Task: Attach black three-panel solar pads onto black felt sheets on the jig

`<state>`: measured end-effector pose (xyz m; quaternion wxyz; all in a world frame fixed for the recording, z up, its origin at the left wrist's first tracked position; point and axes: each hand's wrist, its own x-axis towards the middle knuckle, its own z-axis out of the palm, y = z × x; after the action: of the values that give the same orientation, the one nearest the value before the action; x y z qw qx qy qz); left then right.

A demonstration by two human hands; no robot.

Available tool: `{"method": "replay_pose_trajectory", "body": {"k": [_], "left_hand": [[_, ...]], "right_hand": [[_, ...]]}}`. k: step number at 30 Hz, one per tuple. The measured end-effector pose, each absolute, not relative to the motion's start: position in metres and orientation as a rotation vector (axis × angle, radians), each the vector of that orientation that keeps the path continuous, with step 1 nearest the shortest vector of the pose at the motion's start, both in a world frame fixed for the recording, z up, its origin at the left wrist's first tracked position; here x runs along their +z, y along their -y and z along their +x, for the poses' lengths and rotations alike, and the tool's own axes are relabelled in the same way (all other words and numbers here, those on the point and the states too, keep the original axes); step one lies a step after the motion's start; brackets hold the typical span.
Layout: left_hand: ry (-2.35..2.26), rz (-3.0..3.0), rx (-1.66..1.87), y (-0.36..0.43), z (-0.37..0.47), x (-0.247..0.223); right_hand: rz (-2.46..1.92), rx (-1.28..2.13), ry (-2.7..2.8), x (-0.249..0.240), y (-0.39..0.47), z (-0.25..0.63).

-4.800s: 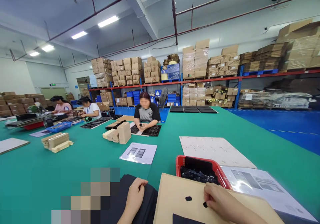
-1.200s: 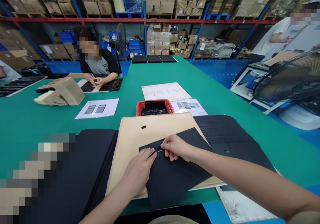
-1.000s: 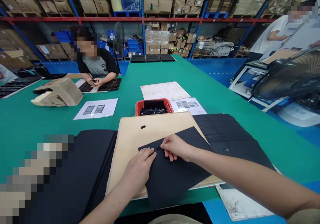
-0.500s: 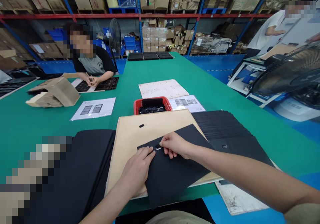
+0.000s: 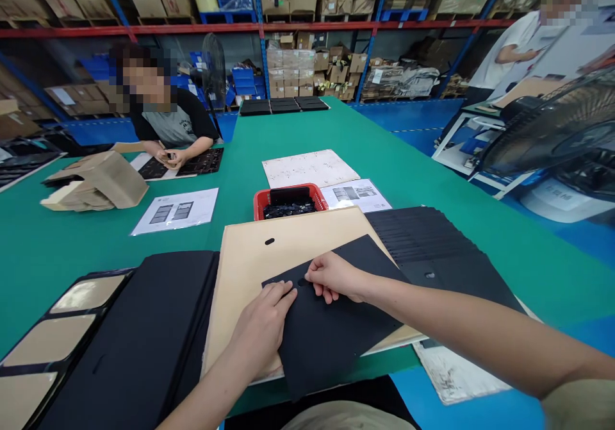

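A thin black sheet [image 5: 331, 327] lies at a slant on a beige board [image 5: 250, 250] in front of me. My left hand [image 5: 264, 318] rests on the sheet's left corner, fingers stretched out and holding nothing. My right hand [image 5: 334, 277] is closed in a pinch at the right end of a small black oval piece [image 5: 302, 282] on the sheet. Its fingertips cover part of that piece. Another small black oval [image 5: 270, 241] shows on the bare upper part of the board.
Black sheets fan out in a stack [image 5: 423, 244] at right; larger black panels [image 5: 129, 327] lie at left. Behind the board stand a red basket [image 5: 257, 206] of black pieces and printed sheets [image 5: 175, 212]. Someone sits across the table [image 5: 288, 138]; a fan [image 5: 552, 129] stands at right.
The pale slot beside my right fingertips now looks black, with the small oval piece lying flat there. Both hands keep nearly the same place. The view has shifted slightly.
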<state>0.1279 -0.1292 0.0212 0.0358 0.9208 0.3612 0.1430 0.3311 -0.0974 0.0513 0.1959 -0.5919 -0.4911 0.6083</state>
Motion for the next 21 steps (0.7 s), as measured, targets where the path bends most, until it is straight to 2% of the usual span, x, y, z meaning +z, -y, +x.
{"method": "replay_pose_trajectory", "body": {"k": [21], "left_hand": [[-1.158,2.837,0.249,0.124,0.129,0.033]], "right_hand": [[-1.664,1.686,1.373,0.052,0.098,0.328]]}}
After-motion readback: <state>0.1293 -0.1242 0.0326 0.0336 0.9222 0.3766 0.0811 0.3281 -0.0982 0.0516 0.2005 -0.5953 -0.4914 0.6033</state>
